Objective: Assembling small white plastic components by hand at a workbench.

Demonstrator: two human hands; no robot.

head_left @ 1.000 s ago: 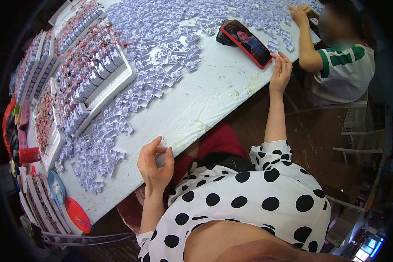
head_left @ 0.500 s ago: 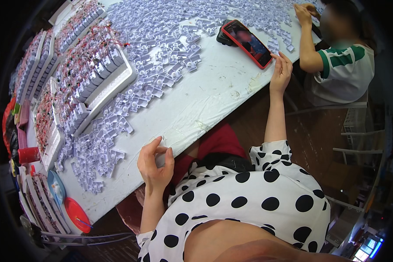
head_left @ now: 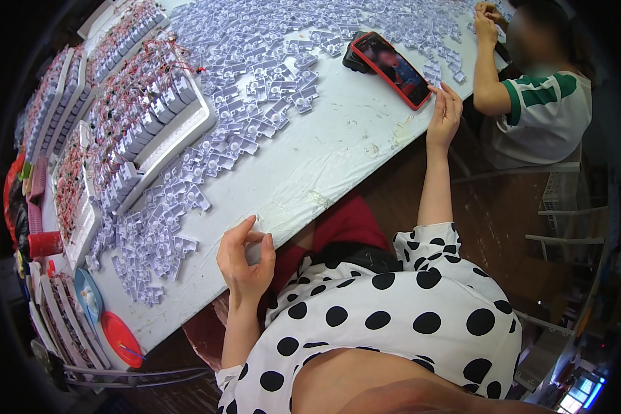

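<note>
White table [head_left: 310, 165] cut off above | phone screen [head_left: 397, 74] blurred

One phone [head_left: 386, 67] in a red case — right of the top middle. Two of the wearer's hands: one left hand [head_left: 246, 262] near the middle, one right hand [head_left: 445, 117] on the right. One other person [head_left: 541, 117], upper right. Lower left, one red plate [head_left: 117, 334], one blue dish [head_left: 96, 298]. Small pale pieces [head_left: 277, 90] — too many to count.

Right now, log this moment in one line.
left hand: open, nothing visible held, by table edge; right hand: at red-cased phone edge; pale plastic parts: loose on table
</note>
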